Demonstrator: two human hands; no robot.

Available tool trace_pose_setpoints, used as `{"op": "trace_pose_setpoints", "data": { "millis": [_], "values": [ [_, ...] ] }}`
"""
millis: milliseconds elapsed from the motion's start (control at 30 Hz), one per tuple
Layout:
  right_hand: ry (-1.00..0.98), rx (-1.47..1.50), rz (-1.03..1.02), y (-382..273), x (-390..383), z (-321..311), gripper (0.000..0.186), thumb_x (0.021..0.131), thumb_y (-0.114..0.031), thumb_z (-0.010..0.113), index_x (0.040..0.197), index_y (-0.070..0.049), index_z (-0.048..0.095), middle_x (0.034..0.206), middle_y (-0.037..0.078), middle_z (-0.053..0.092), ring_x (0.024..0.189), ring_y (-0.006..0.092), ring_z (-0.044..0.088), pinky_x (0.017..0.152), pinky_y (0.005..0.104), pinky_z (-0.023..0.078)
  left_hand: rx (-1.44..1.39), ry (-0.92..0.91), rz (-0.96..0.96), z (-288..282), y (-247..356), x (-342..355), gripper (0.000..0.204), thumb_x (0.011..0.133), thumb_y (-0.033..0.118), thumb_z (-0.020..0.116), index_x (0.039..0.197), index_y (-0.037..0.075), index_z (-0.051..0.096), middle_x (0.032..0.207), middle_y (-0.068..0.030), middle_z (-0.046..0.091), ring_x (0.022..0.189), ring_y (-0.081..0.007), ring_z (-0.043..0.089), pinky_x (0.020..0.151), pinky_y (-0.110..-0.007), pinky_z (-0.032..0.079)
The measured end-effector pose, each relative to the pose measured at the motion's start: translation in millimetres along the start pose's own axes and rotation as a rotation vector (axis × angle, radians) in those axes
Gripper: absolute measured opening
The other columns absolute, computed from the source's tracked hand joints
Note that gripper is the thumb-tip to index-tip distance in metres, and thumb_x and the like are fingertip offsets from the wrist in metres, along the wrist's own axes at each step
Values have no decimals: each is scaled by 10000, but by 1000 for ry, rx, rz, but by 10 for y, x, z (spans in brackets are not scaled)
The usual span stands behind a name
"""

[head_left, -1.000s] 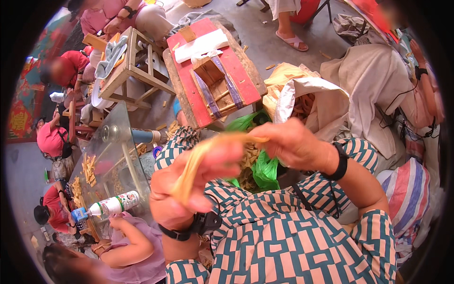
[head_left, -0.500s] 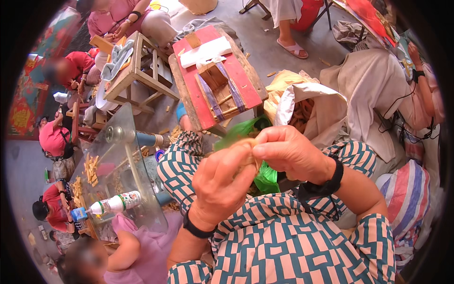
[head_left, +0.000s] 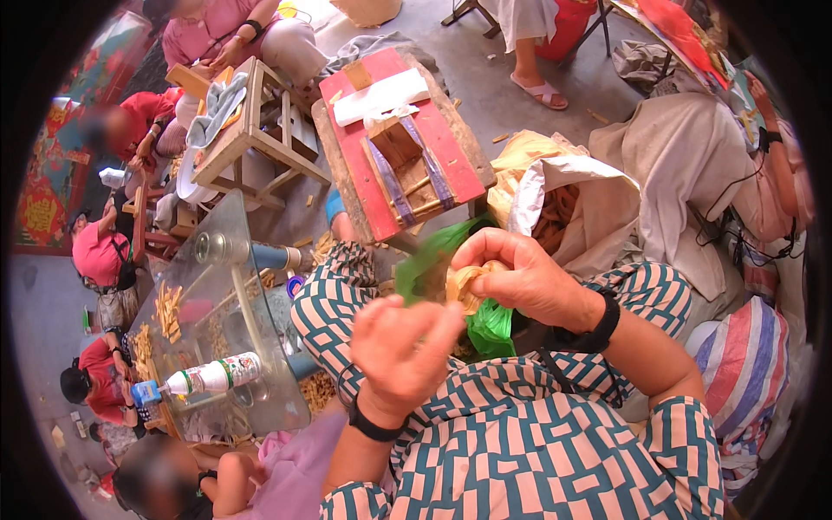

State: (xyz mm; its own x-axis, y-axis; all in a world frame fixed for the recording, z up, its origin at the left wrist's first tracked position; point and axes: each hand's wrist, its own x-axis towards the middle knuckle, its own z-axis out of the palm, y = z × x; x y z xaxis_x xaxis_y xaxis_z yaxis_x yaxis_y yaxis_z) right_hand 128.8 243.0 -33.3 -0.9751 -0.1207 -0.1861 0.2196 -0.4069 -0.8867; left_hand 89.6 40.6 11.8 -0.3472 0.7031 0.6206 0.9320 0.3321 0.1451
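Straw strip: thin, flat, pale tan band [head_left: 468, 282], curled into a loose loop; sits in the right hand, above the person's lap and in front of the green bag.
Right grip: right hand [head_left: 520, 277], fingers curved and pressed together around the looped strip, thumb side tucked under; a black band circles the wrist.
Left grip: left hand [head_left: 403, 347], back toward the camera, fingers bent and loosely spread, fingertips just beside the strip; cannot tell whether they touch it. A thin black band at the wrist.
Green bag: crinkled glossy plastic [head_left: 490, 325], bunched under and behind both hands.
Clothing: woven fabric with a teal, pink and white block pattern [head_left: 537, 442], covering forearms and lap.
Sack: stiff whitish woven bag [head_left: 589, 217] with its mouth open, just beyond the right hand; brown strands show inside.
Board: flat red-painted wooden panel [head_left: 451, 156] beyond the hands, carrying an open wooden box frame [head_left: 407, 169] and a white rectangular block [head_left: 381, 95].
Worktop: clear glass sheet [head_left: 217, 347] to the left, rounded corners, reflective; small tan pieces show about it, whether on or under the glass cannot be told.
Bottle: white plastic, lying on its side on the glass [head_left: 212, 377], blue cap.
Stool: bare light wood [head_left: 247, 130], square legs, grey cloth draped over it.
Floor: grey concrete [head_left: 485, 61], scattered chips.
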Motion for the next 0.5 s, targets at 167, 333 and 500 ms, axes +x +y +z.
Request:
{"op": "trace_pose_setpoints", "data": {
  "millis": [167, 333, 500],
  "values": [
    [-136, 163, -33, -106, -37, 64, 410, 949, -81, 668, 1345, -33, 575, 1067, -20, 640, 869, 17, 550, 705, 164, 428, 21, -186, -197, 73, -3, -52, 198, 861, 146, 762, 1028, 44, 733, 799, -63, 672, 704, -199, 632, 728, -322, 515],
    [-33, -202, -232, 111, -4, 77, 396, 994, -79, 628, 1378, -16, 554, 1006, -16, 610, 800, 11, 517, 661, 168, 409, -830, -71, -775, 278, -44, -138, 99, 923, 63, 719, 989, -7, 700, 845, -35, 704, 683, -64, 614, 583, -200, 468],
    [-12, -421, -137, -91, -99, -115, 362, 977, -98, 656, 1322, -13, 588, 632, -43, 534, 617, 61, 561, 589, 244, 457, -1000, 34, -1120, 164, -351, -194, 42, 926, 51, 692, 943, 13, 681, 779, -13, 656, 609, -55, 564, 533, -184, 429]
  ]
}}
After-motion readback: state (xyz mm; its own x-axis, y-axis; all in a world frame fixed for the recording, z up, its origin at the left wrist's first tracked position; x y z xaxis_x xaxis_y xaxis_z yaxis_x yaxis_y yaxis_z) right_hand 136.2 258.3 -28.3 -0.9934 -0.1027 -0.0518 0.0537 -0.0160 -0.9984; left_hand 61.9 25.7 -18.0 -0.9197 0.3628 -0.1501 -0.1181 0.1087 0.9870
